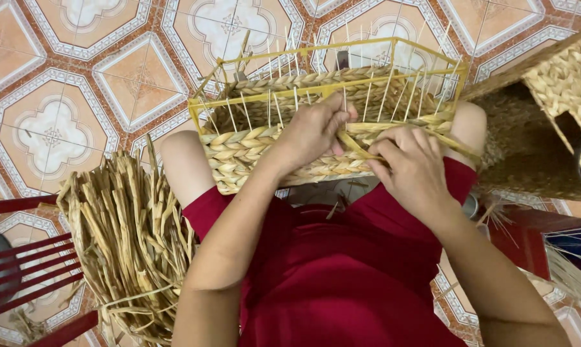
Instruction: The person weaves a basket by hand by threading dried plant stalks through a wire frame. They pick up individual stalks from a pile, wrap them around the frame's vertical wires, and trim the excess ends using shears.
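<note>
A half-woven basket (252, 151) of braided straw on a yellow wire frame (332, 48) rests across my knees. My left hand (313, 132) is on the near wall of the basket, fingers pinching a straw braid between the thin upright ribs. My right hand (412, 167) is just to its right, gripping the loose end of the same straw braid (361, 144) and holding it against the basket wall. Both hands are touching the weave and lie close together.
A bundle of dried straw strands (126, 244) lies by my left leg. A red slatted chair (27, 270) stands at the left edge. A finished woven basket (560, 90) sits at the right. The floor is patterned orange and white tile (52, 128).
</note>
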